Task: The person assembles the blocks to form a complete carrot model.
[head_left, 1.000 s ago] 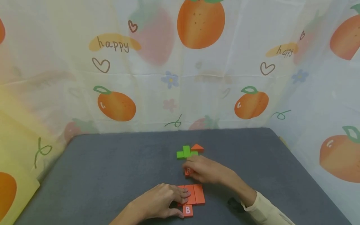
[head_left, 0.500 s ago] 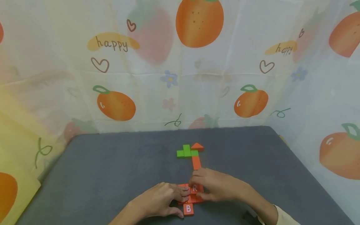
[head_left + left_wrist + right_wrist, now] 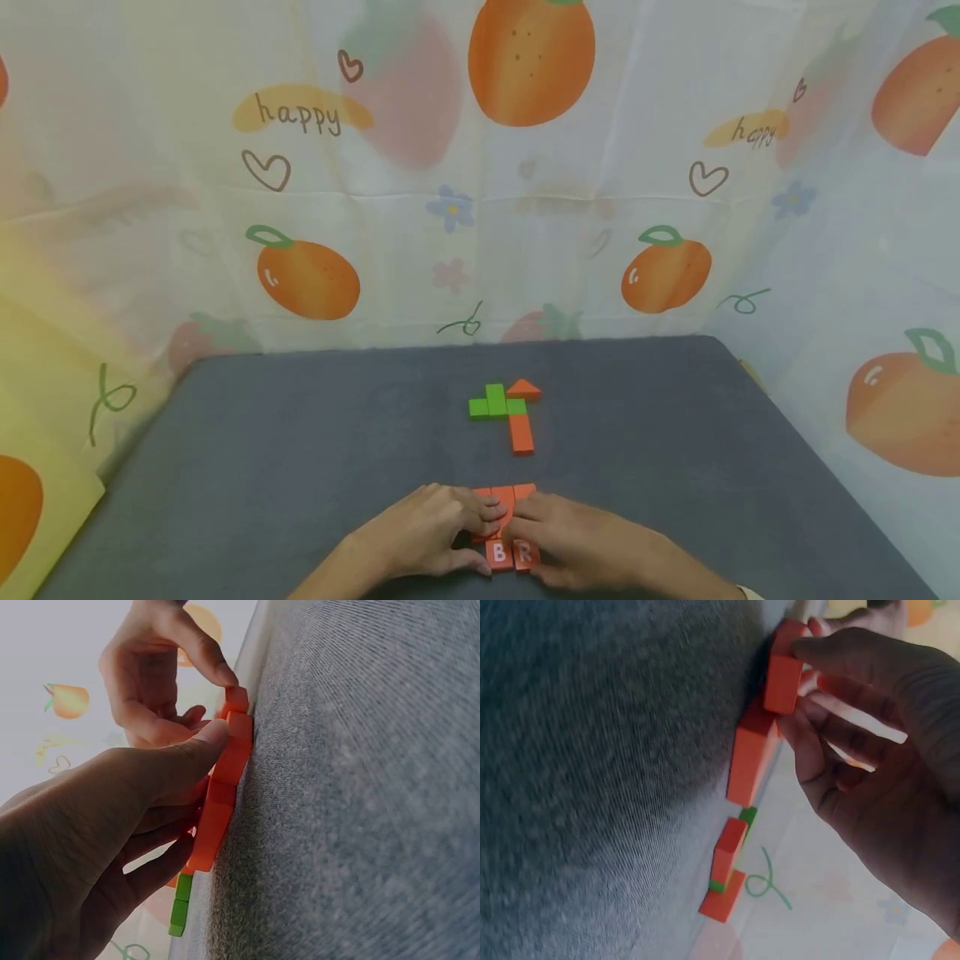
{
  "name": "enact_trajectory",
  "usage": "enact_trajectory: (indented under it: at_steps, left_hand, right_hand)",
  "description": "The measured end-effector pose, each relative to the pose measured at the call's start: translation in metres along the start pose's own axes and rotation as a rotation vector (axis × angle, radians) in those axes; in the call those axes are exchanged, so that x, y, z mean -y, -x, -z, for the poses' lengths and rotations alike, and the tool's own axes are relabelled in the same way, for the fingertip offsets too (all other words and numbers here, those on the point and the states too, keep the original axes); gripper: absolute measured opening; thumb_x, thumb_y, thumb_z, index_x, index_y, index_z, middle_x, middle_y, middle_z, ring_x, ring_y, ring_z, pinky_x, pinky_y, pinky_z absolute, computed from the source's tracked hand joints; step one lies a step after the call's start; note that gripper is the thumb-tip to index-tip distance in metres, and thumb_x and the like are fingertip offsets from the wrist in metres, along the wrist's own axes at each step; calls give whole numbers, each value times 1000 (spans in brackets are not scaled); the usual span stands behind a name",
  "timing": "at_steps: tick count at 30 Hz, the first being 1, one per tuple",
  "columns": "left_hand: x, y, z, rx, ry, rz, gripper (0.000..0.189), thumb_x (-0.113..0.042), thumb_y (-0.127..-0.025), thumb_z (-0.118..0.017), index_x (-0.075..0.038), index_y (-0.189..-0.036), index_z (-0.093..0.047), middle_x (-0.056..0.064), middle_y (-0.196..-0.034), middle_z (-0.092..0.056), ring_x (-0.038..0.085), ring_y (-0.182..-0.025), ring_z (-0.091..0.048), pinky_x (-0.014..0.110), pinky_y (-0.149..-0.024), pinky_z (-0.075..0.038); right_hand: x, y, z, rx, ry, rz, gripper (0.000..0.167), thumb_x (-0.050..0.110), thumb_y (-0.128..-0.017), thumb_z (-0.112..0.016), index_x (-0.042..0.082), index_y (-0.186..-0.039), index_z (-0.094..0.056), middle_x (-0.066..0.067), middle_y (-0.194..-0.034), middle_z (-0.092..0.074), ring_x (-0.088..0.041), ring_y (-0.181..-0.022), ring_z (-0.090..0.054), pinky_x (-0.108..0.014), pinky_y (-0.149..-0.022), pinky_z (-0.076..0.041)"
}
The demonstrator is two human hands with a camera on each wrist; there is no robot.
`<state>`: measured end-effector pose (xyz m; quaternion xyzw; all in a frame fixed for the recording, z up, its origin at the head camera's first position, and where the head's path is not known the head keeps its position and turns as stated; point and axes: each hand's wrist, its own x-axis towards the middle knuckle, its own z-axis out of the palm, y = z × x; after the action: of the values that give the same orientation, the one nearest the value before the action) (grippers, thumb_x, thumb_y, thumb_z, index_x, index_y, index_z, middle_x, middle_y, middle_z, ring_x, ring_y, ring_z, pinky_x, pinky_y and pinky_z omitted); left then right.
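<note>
Toward the table's front edge, my right hand [image 3: 592,542] pinches a small orange letter block marked R [image 3: 527,555] between thumb and fingers. It is right beside a matching block marked B [image 3: 498,553]. My left hand [image 3: 423,529] rests its fingers on a row of longer orange blocks [image 3: 505,500] behind the letters, partly covering them. In the left wrist view, the left thumb tip is against the B block [image 3: 236,746]. The right wrist view has the right thumb on the near face of the R block [image 3: 782,684], close over the table.
Farther back on the grey table [image 3: 300,450], several green blocks [image 3: 496,402] form a stepped shape. An orange triangular block [image 3: 523,389] stands behind them, and an orange rectangular block [image 3: 521,435] extends toward me. A fruit-print curtain [image 3: 420,250] hangs around the table.
My right hand has brought the R block from near the green blocks, over the orange row, down beside the B block. The left hand has stayed in place.
</note>
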<state>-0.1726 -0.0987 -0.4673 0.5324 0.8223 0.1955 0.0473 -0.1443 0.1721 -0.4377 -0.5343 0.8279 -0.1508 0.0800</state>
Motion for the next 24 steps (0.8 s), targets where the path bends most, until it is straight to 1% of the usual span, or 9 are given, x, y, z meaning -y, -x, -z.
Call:
enact_trajectory:
  at_steps: [2,6,8,10,15,17,20,22,24]
  left_hand:
    - [0,0,0,-7,-6,6,43,-48,-96,-72,-17,-126,-77,-6,-137,-71,7,-129,-66,23,-98,-59]
    - [0,0,-2,-14,-15,10,38,-45,-95,-74,-16,-120,-80,-6,-136,-72,7,-128,-67,21,-96,-59]
    - [0,0,-2,-19,-23,3,37,-44,-95,-75,-16,-119,-81,-5,-135,-72,7,-127,-68,20,-94,-59]
    - [0,0,-2,-23,-31,-3,37,-44,-95,-76,-16,-118,-81,-5,-135,-72,8,-127,-68,19,-93,-60]
    - [1,0,-1,-28,-17,1,36,-44,-95,-75,-17,-117,-82,-5,-133,-73,8,-126,-68,19,-92,-60]
    - [1,0,-1,-30,-5,7,35,-44,-96,-74,-17,-116,-82,-5,-131,-74,7,-126,-68,19,-91,-60]
    - [0,-1,-2,-33,3,12,34,-44,-96,-74,-17,-115,-82,-5,-130,-75,6,-126,-68,17,-90,-60]
    - [0,-1,-2,-29,2,13,32,-42,-96,-75,-17,-114,-82,-5,-130,-75,6,-126,-68,15,-88,-59]
    - [0,-1,-1,-25,-1,17,30,-40,-96,-76,-17,-113,-83,-5,-129,-75,6,-123,-69,13,-87,-58]
  right_hand:
    - [1,-1,-3,-4,26,-6,45,13,-99,-70,17,-142,-58,4,-137,-61,-5,-116,-59,-22,-96,-56]
    - [0,-2,-8,-45,68,-18,56,15,-97,-74,18,-149,-53,3,-140,-60,-8,-119,-60,-27,-97,-57]
    - [-1,-2,-10,-73,75,-18,58,19,-96,-76,18,-149,-53,3,-139,-61,-8,-119,-61,-28,-98,-58]
    - [-2,-2,-11,-94,80,-16,55,22,-96,-78,19,-146,-55,4,-135,-62,-7,-116,-61,-26,-96,-58]
    - [-3,-5,-10,-101,107,-18,50,26,-95,-79,18,-140,-58,7,-126,-63,-4,-109,-58,-23,-93,-57]
    - [-3,-5,-9,-99,113,-23,52,27,-95,-80,17,-141,-58,7,-125,-63,-3,-108,-58,-24,-94,-57]
    - [-3,-4,-10,-95,105,-32,53,28,-94,-81,18,-141,-59,7,-127,-63,-4,-109,-59,-27,-95,-57]
    - [-2,-5,-9,-81,85,-46,56,29,-94,-80,19,-144,-57,7,-129,-62,-4,-110,-59,-29,-95,-57]
    - [-2,-5,-9,-72,74,-56,58,33,-95,-78,20,-146,-55,6,-133,-62,-5,-115,-60,-31,-97,-57]
